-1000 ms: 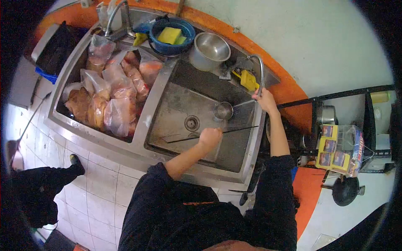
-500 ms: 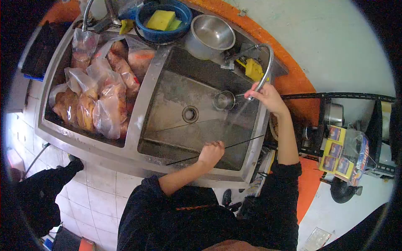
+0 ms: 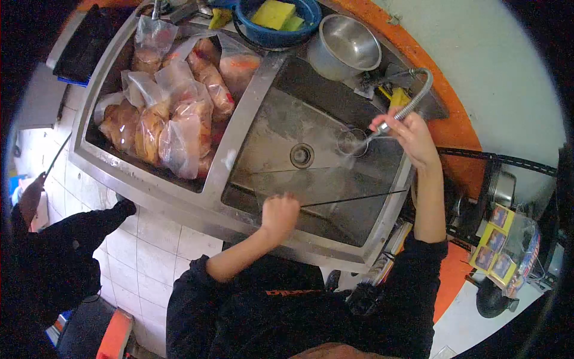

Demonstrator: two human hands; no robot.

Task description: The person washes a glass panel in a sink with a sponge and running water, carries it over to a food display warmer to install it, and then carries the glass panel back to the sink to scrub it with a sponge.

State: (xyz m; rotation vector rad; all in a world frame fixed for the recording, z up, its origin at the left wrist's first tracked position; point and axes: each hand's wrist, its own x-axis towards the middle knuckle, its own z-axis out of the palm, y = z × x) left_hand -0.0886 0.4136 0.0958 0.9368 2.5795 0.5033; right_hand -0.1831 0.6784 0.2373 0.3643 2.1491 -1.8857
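Observation:
My left hand (image 3: 280, 216) is closed round a thin dark rod (image 3: 353, 199), which reaches right across the sink's front part to its rim. My right hand (image 3: 410, 137) grips the end of a flexible metal faucet hose (image 3: 418, 99). Water sprays from it down and left into the right sink basin (image 3: 272, 140). Under the spray, near the basin's right back part, is a small round metal strainer or cup (image 3: 353, 143), blurred by water. A round drain (image 3: 302, 155) lies mid-basin.
Several plastic bags of meat-like food (image 3: 179, 119) fill the left basin. Behind stand a blue bowl (image 3: 278, 39) with sponges and a metal pot (image 3: 344, 48). A co-worker (image 3: 54, 257) is at the left, holding a thin stick. Shelves (image 3: 496, 157) stand at the right.
The view has shifted. My left hand has moved left along or with the rod. My right hand has brought the hose end lower and over the basin, and the spray now falls at the small metal item.

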